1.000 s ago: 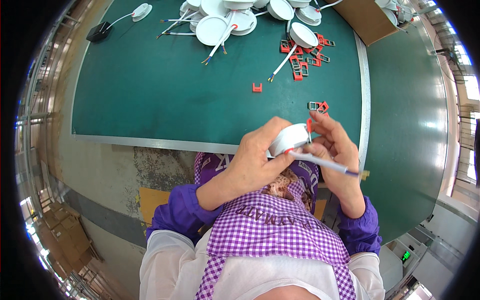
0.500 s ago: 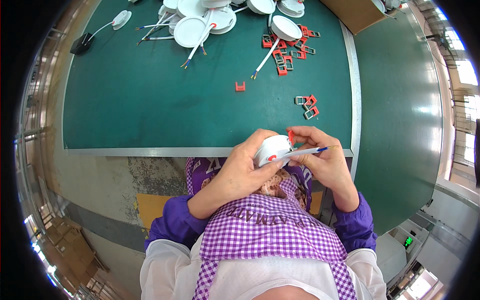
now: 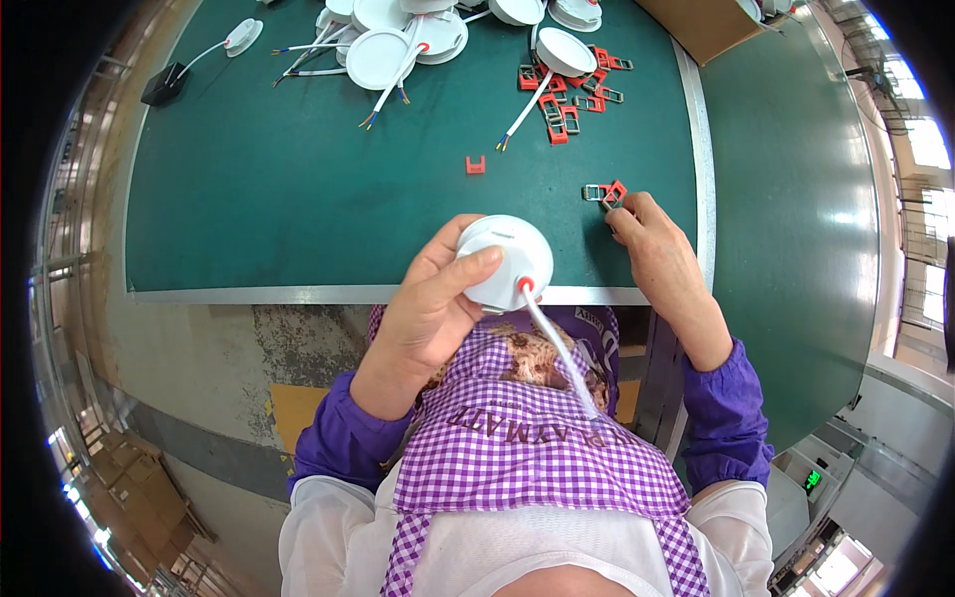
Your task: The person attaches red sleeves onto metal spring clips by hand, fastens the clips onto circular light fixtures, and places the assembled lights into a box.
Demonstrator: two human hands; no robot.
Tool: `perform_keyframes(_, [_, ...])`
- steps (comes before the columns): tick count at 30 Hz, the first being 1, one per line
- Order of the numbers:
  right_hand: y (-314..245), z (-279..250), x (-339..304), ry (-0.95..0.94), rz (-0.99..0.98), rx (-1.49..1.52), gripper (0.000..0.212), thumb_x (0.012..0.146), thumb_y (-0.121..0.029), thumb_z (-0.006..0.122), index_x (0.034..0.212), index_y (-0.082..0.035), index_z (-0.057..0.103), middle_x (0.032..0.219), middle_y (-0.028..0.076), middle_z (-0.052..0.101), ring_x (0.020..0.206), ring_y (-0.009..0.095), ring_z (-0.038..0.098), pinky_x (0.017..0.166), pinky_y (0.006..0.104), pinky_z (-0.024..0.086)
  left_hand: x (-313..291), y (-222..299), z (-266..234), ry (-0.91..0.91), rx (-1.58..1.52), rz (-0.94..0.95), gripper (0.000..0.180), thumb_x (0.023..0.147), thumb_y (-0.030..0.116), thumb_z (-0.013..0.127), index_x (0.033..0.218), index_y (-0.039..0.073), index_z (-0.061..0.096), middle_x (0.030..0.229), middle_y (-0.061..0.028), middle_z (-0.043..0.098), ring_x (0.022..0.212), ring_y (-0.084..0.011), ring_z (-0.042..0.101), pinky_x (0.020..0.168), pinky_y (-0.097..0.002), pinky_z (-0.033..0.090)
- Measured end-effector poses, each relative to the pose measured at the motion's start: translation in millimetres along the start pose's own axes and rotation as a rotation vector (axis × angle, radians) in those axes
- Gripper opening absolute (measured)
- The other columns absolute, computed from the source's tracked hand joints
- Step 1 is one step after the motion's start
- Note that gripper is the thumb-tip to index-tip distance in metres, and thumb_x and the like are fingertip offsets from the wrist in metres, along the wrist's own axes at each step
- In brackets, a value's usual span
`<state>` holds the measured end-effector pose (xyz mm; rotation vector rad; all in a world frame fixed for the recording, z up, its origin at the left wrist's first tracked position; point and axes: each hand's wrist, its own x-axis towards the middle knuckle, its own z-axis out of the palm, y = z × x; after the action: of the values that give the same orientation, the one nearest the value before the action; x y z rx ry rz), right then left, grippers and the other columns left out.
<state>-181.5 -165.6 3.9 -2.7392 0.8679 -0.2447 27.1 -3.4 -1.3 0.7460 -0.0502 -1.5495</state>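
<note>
The left hand [image 3: 423, 303] grips 1 white round fixture [image 3: 515, 249] over the front edge of the green table [image 3: 298, 219], its cord [image 3: 559, 348] (red at the root) hanging before the checked apron [image 3: 537, 468]. The right hand [image 3: 659, 254], narrowly curled, rests at small red clips [image 3: 618, 188]; whether it pinches 1, I cannot tell.
</note>
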Motion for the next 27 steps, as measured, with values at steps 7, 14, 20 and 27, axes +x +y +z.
perform_keyframes(7, [3.8, -0.7, -6.0, -0.081, 0.084, -0.018, 0.018, 0.085, 0.003, 0.059, 0.102, -0.003, 0.055, 0.095, 0.014, 0.058, 0.083, 0.035, 0.061, 0.07, 0.042, 0.05, 2.0, -8.1, 9.3, -0.018, 0.182, -0.03, 0.043, 0.088, 0.002, 0.064, 0.126, 0.002, 0.045, 0.115, -0.0135, 0.061, 0.103, -0.0242, 0.065, 0.089, -0.043, 0.057])
perform_keyframes(14, [-0.7, -5.3, -10.5, 0.076, 0.242, 0.304, 0.019, 0.089, -0.003, 0.06, 0.107, -0.001, 0.062, 0.095, 0.016, 0.062, 0.081, 0.035, 0.063, 0.067, 0.041, 0.049, 12.9, -25.0, 10.7, 0.022, 0.425, 0.099, 0.038, 0.087, 0.004, 0.068, 0.12, 0.0, 0.051, 0.107, -0.0101, 0.064, 0.096, -0.0161, 0.065, 0.074, -0.032, 0.059])
perform_keyframes(20, [-8.0, -12.3, -23.0, 0.061, 0.277, 0.347, 0.017, 0.088, -0.008, 0.063, 0.104, -0.001, 0.064, 0.094, 0.015, 0.063, 0.081, 0.034, 0.064, 0.068, 0.04, 0.05, 17.5, -25.2, 3.2, 0.06, 0.397, 0.081, 0.036, 0.088, 0.005, 0.067, 0.12, 0.002, 0.051, 0.107, -0.0089, 0.065, 0.094, -0.0156, 0.066, 0.072, -0.0299, 0.059])
perform_keyframes(27, [-25.0, 8.9, -10.5, 0.115, 0.176, 0.267, 0.024, 0.085, -0.007, 0.066, 0.108, -0.003, 0.063, 0.1, 0.014, 0.061, 0.083, 0.035, 0.065, 0.07, 0.0419, 0.051, 17.9, -24.7, 9.3, 0.095, 0.383, 0.083, 0.034, 0.087, 0.006, 0.069, 0.116, 0.001, 0.054, 0.104, -0.008, 0.065, 0.09, -0.0132, 0.066, 0.07, -0.0272, 0.059])
